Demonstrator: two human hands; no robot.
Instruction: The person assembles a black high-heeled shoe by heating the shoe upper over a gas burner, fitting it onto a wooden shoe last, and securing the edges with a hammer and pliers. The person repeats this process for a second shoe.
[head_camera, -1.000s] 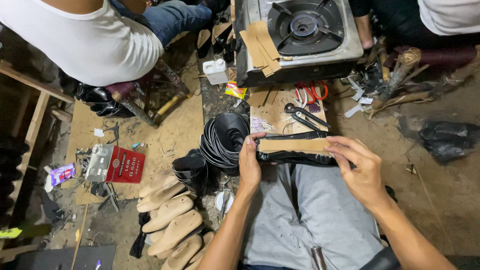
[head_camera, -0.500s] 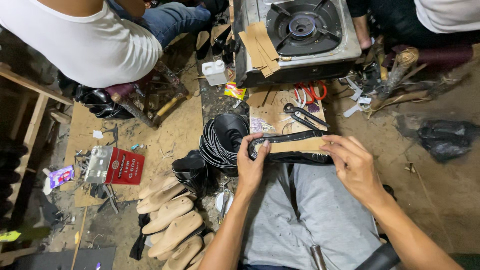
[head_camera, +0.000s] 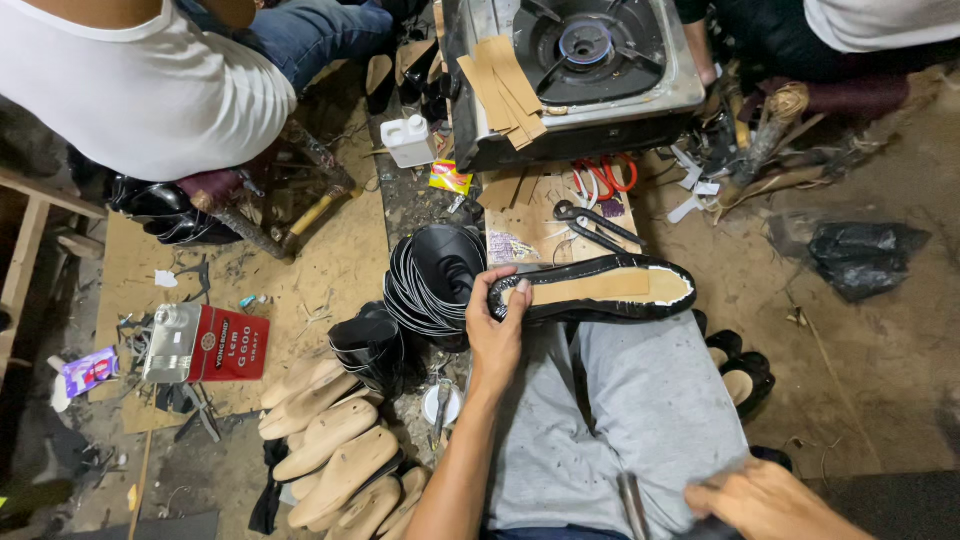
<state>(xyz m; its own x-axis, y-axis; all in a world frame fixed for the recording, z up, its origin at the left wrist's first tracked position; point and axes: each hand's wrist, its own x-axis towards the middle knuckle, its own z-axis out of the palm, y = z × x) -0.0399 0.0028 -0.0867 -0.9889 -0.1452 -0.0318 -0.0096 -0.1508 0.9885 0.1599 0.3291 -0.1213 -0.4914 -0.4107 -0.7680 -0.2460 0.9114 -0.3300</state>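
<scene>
The right hand (head_camera: 765, 500) is seen low at the frame's edge, its grip not discernible. The left hand (head_camera: 497, 335) is clasped around the heel end of a black shoe (head_camera: 600, 290), held sole-up above the grey-clad lap (head_camera: 610, 420); a tan insole board is framed by glossy black upper. Beyond, a gas stove (head_camera: 580, 60) is set.

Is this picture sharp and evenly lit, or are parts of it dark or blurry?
Head view: the middle is bright and sharp, with the left hand gripping the black shoe upper in clear detail; the right hand at the bottom edge is smeared by motion; the corners fall into shadow; the gas stove rim shows light glare; straight edges bend slightly near the borders, as with a wide lens.
</scene>
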